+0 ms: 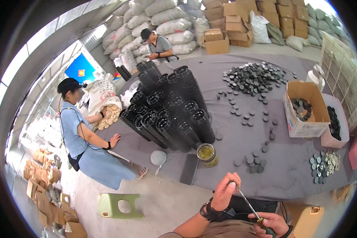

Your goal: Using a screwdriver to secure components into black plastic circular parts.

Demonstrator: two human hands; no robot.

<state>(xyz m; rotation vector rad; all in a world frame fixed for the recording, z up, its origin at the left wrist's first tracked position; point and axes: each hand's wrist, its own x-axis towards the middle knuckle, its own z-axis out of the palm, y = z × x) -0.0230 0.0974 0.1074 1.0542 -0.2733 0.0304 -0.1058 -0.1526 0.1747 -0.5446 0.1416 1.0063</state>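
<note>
In my right hand [274, 224] is a screwdriver [248, 204] with a long metal shaft and a dark green handle, the fingers wrapped round it. The shaft slants up and left to my left hand [225, 192], whose fingertips are pinched together. A bit of something dark shows at those fingertips, too small to name. Just beyond the table's front edge from my hands lies a small group of black round caps [256, 163]. A glass jar [207, 154] with yellowish-green contents stands near my left hand, beside a dark phone [189, 169].
Tall black tubes [166, 107] crowd the table's left. A big heap of black caps [258, 77] lies at the back. At right are a cardboard box [301, 129], a white bin [332, 139] and pale rings [333, 162]. One person [81, 131] stands left; another sits behind.
</note>
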